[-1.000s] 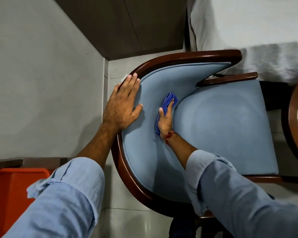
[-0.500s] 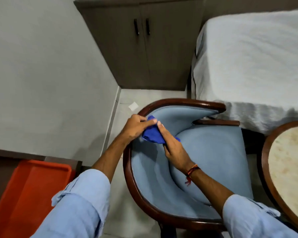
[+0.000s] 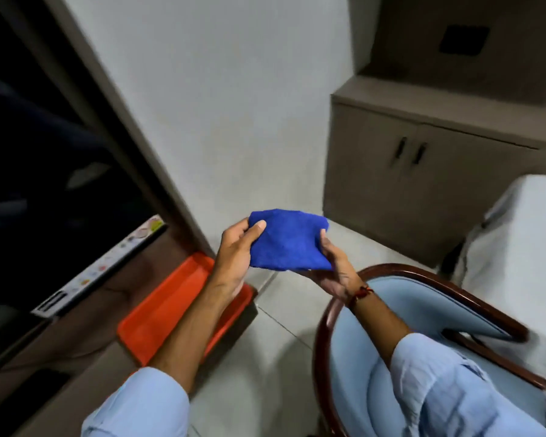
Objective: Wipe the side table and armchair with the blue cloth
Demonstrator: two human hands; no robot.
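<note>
The blue cloth (image 3: 288,240) is stretched flat between both hands, held in the air above the floor, left of the chair. My left hand (image 3: 236,260) pinches its left edge with thumb on top. My right hand (image 3: 333,269) grips its right edge from below. The armchair (image 3: 401,313), light blue upholstery in a dark red wooden frame, sits at the lower right, partly under my right sleeve. The side table is out of view.
An orange tray (image 3: 167,310) lies on a brown ledge at lower left, beside a dark window frame (image 3: 114,115). A grey cabinet (image 3: 423,184) stands against the far wall. A white-covered bed (image 3: 524,241) is at the right edge.
Both hands lifted the cloth off the chair back and spread it open in the air. The view swung up and to the left, away from the chair seat and round table.
</note>
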